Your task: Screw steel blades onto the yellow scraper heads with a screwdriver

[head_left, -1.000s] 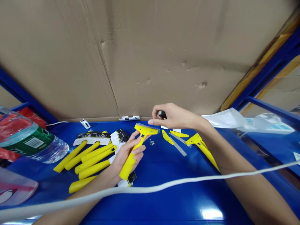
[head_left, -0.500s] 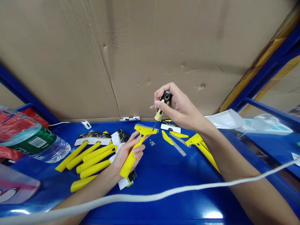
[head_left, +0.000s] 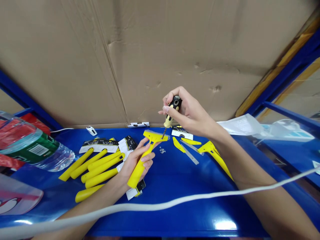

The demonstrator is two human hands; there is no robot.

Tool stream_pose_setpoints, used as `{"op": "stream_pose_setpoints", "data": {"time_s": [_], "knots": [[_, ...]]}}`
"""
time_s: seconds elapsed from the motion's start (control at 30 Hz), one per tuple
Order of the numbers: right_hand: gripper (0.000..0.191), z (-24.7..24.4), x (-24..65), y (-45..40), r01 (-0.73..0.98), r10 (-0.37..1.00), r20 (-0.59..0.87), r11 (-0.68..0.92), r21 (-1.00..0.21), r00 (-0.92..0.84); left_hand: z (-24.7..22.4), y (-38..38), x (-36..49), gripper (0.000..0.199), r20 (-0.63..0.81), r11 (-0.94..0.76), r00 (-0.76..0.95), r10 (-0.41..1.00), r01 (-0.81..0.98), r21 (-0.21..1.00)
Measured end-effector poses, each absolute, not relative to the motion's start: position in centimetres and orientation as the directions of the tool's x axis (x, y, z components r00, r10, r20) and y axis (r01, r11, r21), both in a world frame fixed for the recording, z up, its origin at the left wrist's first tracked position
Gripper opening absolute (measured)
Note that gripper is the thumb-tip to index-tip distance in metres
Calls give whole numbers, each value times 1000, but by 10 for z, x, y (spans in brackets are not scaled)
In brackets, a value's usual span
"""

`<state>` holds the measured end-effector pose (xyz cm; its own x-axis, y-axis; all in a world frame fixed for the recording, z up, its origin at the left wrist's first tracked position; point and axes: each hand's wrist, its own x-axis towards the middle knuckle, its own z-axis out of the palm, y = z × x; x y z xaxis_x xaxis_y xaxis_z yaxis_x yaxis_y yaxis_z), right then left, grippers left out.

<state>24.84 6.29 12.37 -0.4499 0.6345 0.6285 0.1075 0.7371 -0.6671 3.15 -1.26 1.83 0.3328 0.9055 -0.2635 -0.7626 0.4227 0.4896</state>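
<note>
Right hand: I've got the right hand (head_left: pixel 188 111) up high, fingers and thumb pinched around a black-and-cream screwdriver (head_left: pixel 173 111), its thin shaft slanting down.

Left hand: The left hand (head_left: pixel 137 163) is curled closed around the handle of a yellow scraper (head_left: pixel 141 170), with the wide head of the scraper pointing away from me.

Tool tip: The screwdriver's tip is on the scraper's head, just right of the neck. Is there a screw under it? Too small, I can't make that out.

Just beyond: Tiny screws (head_left: pixel 162 150) lie on the blue table (head_left: pixel 175 200), with yellow plastic pieces (head_left: pixel 178 145) and a steel blade (head_left: pixel 190 157) close by. A second yellow scraper (head_left: pixel 215 156) sits further right.

Left side: Loose yellow handles (head_left: pixel 100 177) lie in a bunch beside printed cards (head_left: pixel 98 145).

Edges: A water bottle (head_left: pixel 37 151) lies far left, a plastic bag (head_left: pixel 240 125) sits far right, and a cardboard sheet (head_left: pixel 125 60) fills the back.

Hidden: A white cable (head_left: pixel 160 206) runs across both forearms. The left hand covers part of a card (head_left: pixel 132 194), and the pink object (head_left: pixel 15 200) at lower left is cut off, so I can't say what it is.
</note>
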Motion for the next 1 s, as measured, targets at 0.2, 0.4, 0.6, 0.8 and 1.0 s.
{"op": "stream_pose_setpoints", "data": {"time_s": [0.2, 0.4, 0.6, 0.8, 1.0], "knots": [[25, 125, 249, 62, 122, 642, 629, 736, -666, -437, 19, -12, 32, 44, -266, 422, 330, 905, -767, 483], [24, 124, 249, 62, 124, 634, 634, 744, -657, -443, 17, -13, 31, 46, -256, 420, 335, 907, -761, 494], [23, 124, 249, 62, 119, 622, 646, 755, -645, -442, 18, -13, 31, 50, -258, 416, 328, 909, -751, 513], [28, 125, 249, 62, 120, 618, 648, 758, -641, -444, 16, -12, 31, 49, -243, 415, 336, 910, -750, 515], [25, 126, 249, 60, 142, 633, 632, 748, -649, -448, 16, -13, 30, 49, -234, 411, 338, 912, -751, 517]]}}
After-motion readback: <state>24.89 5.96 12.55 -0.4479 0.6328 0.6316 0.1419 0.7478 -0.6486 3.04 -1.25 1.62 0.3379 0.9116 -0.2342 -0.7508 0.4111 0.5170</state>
